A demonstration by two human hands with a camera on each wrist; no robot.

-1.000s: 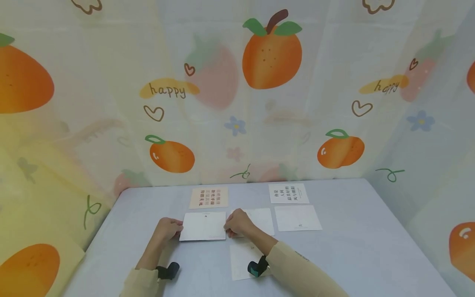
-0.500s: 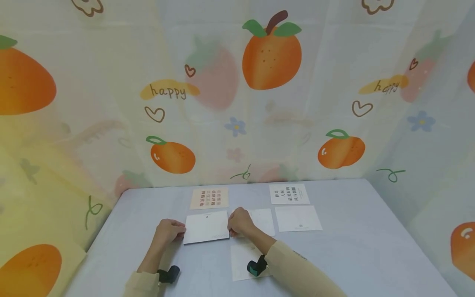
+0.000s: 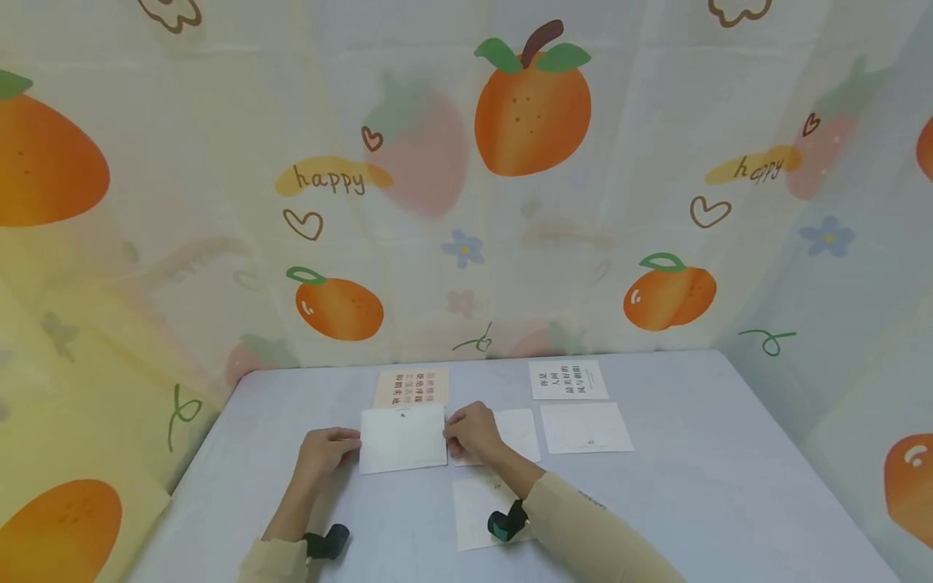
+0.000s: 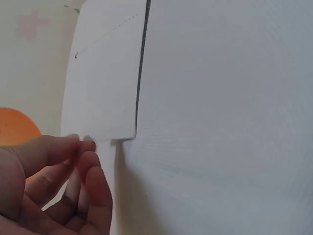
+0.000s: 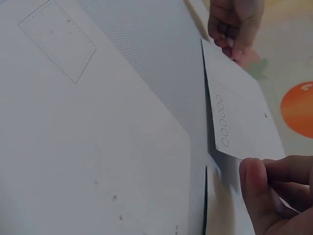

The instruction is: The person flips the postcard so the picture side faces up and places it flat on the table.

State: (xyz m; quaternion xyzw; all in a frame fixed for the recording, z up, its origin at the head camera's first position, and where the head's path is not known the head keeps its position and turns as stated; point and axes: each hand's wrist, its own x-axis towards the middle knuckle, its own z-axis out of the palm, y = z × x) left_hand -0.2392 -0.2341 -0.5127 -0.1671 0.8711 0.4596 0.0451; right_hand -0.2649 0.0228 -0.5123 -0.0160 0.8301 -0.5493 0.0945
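A white postcard (image 3: 403, 441) is held between both hands, tilted a little off the table in the wrist views. Its back bears a row of small circles and a dotted line, seen in the right wrist view (image 5: 239, 105). My left hand (image 3: 326, 453) pinches the card's left edge between thumb and fingers. At the opposite edge, my right hand (image 3: 472, 431) pinches with thumb and forefinger. Part of another white postcard (image 3: 519, 436) shows behind the right hand. Below the right forearm lies one more postcard (image 3: 477, 514), partly covered by the wrist camera.
Behind the held card lies a beige card with printed characters (image 3: 413, 386). A white card with dark characters (image 3: 568, 380) and a blank-looking postcard (image 3: 586, 428) lie at the right. The pale table (image 3: 700, 502) meets a fruit-printed curtain (image 3: 539, 283) at the back.
The held postcard shifted slightly right and tilted, then came back left and up, its far edge now overlapping the beige card. Both hands moved with it and kept their grip.
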